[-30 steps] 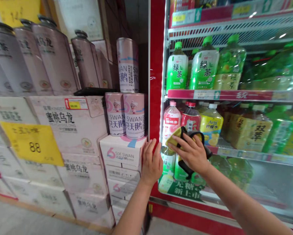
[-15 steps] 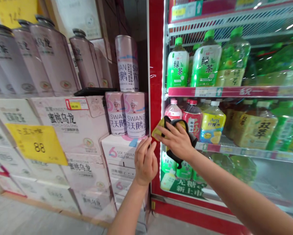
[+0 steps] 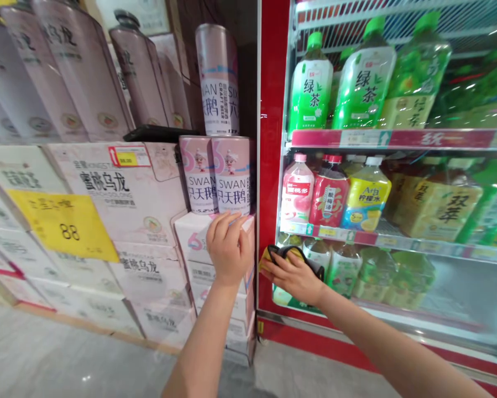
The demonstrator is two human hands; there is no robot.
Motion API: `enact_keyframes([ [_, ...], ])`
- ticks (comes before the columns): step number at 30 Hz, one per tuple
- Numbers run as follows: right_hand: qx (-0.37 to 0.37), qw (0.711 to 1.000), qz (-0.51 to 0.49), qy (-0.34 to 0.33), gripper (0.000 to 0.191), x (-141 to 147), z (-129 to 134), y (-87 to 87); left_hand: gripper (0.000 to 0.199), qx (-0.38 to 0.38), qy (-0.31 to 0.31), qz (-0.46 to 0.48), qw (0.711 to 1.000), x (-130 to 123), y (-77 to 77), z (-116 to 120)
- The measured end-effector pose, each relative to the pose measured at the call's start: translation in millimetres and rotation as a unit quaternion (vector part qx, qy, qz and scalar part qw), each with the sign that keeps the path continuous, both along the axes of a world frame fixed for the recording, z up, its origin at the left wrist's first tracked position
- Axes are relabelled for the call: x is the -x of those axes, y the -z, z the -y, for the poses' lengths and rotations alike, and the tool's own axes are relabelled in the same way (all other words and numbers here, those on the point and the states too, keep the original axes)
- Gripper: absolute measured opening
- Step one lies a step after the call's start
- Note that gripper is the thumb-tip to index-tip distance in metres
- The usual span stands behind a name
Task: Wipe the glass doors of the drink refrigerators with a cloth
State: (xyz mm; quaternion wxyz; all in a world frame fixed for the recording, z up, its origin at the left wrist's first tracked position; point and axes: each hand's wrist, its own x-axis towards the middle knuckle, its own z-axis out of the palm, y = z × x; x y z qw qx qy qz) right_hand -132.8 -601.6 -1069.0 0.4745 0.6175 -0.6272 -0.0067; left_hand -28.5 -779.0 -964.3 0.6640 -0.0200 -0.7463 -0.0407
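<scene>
My right hand (image 3: 293,275) presses a folded yellow and black cleaning cloth (image 3: 282,256) against the glass door of a red-framed drinks cooler (image 3: 273,166), low down near the frame. My left hand (image 3: 228,249) is raised with its fingers loosely curled, in front of a white Six Swan carton (image 3: 194,249). Its fingertips are just below a pink Swan craft beer can (image 3: 233,176). The hand holds nothing.
Green tea and other bottled drinks (image 3: 312,85) fill the cooler shelves behind the glass. Left of the cooler stand stacked pink peach oolong cartons (image 3: 107,188) with a yellow 88 price sign (image 3: 66,226), and large pink tins (image 3: 82,72) on top. Grey floor lies below.
My right hand has moved down the glass with the cloth. My left hand has risen and moved left, away from the cooler's frame. The view has tilted slightly downward.
</scene>
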Motion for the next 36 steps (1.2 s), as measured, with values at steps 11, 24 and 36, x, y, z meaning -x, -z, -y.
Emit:
enact_keyframes([
  [11,0.14,0.982,0.083,0.096,0.045,-7.0,22.8,3.7,0.029,0.008,0.016,0.046,0.999,6.0,-2.0,0.9],
  [24,0.172,0.975,0.101,0.097,0.046,-3.4,25.9,-10.4,0.029,0.001,0.026,0.058,0.998,9.4,-2.8,-5.7],
  [36,0.076,0.984,0.129,0.093,0.045,-9.6,12.5,23.5,0.064,0.148,-0.02,0.218,0.964,15.5,-12.6,-17.9],
])
